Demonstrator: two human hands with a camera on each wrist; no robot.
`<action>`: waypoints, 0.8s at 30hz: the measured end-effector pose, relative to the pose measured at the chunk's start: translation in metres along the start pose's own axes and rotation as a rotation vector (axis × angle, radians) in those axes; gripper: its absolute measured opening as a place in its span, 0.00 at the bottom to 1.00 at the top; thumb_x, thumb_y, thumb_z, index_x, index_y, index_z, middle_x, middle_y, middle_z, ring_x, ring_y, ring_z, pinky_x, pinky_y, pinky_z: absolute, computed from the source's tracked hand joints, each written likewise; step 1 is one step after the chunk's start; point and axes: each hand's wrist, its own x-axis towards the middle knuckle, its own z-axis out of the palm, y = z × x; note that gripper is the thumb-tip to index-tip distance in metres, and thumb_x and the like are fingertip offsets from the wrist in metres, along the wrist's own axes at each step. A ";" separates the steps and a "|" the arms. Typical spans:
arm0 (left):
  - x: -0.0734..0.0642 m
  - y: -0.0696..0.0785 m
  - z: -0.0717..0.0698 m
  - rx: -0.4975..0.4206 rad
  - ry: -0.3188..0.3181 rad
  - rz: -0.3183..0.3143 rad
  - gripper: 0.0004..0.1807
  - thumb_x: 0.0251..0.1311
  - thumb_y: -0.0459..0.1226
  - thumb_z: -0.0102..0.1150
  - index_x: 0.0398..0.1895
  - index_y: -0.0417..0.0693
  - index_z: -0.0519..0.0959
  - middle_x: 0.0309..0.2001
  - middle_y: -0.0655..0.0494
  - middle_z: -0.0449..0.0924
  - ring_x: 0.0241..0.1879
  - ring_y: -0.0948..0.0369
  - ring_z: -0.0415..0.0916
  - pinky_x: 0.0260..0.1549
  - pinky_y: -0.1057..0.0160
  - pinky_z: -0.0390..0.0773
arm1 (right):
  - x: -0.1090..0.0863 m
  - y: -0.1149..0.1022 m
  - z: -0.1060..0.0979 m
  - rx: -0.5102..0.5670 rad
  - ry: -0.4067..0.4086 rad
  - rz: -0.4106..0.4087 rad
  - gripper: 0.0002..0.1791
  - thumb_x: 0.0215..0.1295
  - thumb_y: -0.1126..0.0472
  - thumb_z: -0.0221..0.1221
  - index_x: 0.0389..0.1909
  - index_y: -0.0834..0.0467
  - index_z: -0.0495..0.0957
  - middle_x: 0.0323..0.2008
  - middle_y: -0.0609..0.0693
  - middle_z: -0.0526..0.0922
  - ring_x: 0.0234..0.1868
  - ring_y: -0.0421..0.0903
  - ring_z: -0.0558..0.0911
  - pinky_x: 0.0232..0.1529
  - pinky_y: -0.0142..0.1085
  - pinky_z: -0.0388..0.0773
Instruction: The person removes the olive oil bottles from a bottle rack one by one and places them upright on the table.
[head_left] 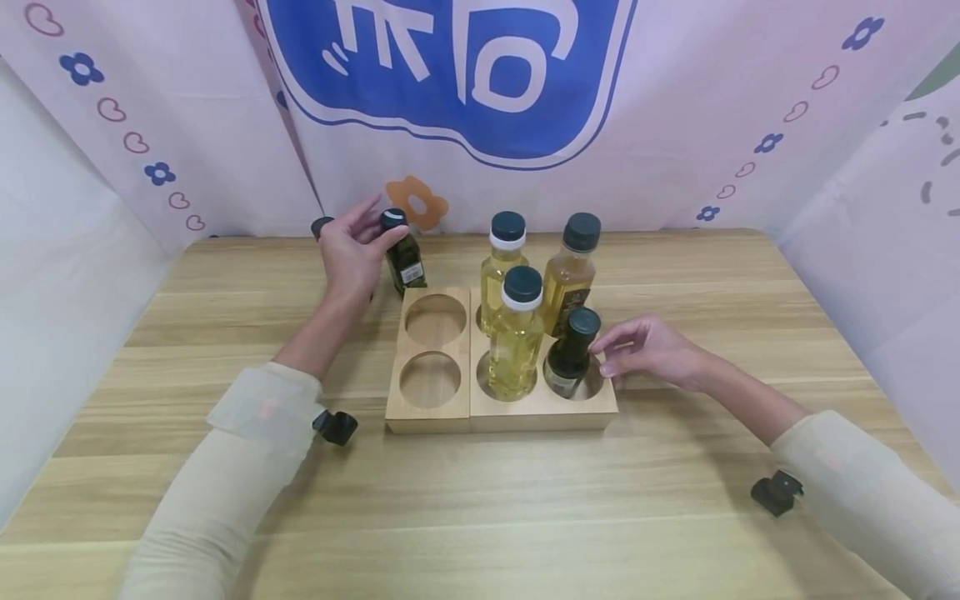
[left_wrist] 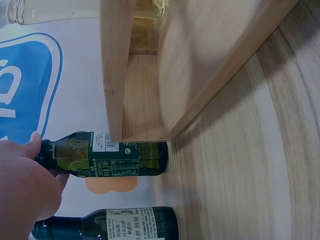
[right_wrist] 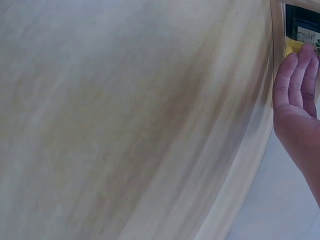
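Note:
At the back left corner of the wooden rack (head_left: 427, 424), my left hand (head_left: 352, 258) pinches the neck of a green glass bottle (head_left: 406, 260). This bottle stands upright on the table, and the left wrist view shows its label. Beside it is a second dark glass bottle (left_wrist: 132, 223), mostly hidden behind the hand in the head view. My right hand (head_left: 656, 354) is at the rack's right side, fingers loosely extended next to a small dark bottle (head_left: 567, 358) in the front right hole. Whether the fingertips touch that bottle, I cannot tell.
Two clear bottles of yellow oil (head_left: 514, 350) stand in the rack's middle holes. An amber oil bottle (head_left: 570, 279) is at the back right. Bare wood shows in the two left holes. A printed cloth (head_left: 360, 167) hangs along the table's (head_left: 480, 517) back edge.

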 end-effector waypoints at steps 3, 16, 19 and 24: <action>0.001 0.000 -0.001 0.013 -0.014 -0.005 0.33 0.59 0.27 0.72 0.70 0.43 0.75 0.61 0.38 0.81 0.60 0.52 0.82 0.59 0.68 0.80 | 0.000 0.000 0.000 -0.005 0.000 -0.001 0.15 0.57 0.81 0.65 0.43 0.64 0.87 0.45 0.51 0.89 0.37 0.41 0.87 0.42 0.37 0.89; -0.012 0.010 -0.008 0.130 -0.056 0.164 0.31 0.60 0.29 0.73 0.68 0.37 0.75 0.67 0.43 0.78 0.68 0.56 0.75 0.69 0.66 0.72 | 0.000 0.001 0.000 0.003 -0.013 -0.006 0.15 0.59 0.78 0.66 0.41 0.58 0.88 0.44 0.47 0.89 0.36 0.43 0.88 0.41 0.37 0.89; -0.017 0.014 -0.008 0.136 -0.040 0.201 0.28 0.61 0.30 0.73 0.66 0.37 0.78 0.66 0.44 0.79 0.68 0.57 0.75 0.68 0.69 0.71 | 0.000 0.001 -0.001 0.000 -0.016 -0.007 0.14 0.58 0.77 0.67 0.41 0.58 0.88 0.43 0.47 0.89 0.36 0.43 0.88 0.40 0.37 0.89; -0.026 0.020 -0.004 0.066 -0.008 0.299 0.22 0.61 0.27 0.72 0.59 0.34 0.81 0.59 0.40 0.83 0.59 0.53 0.81 0.64 0.63 0.78 | 0.001 0.001 -0.001 0.017 -0.023 -0.007 0.16 0.58 0.77 0.68 0.40 0.55 0.88 0.43 0.47 0.88 0.36 0.43 0.88 0.41 0.37 0.89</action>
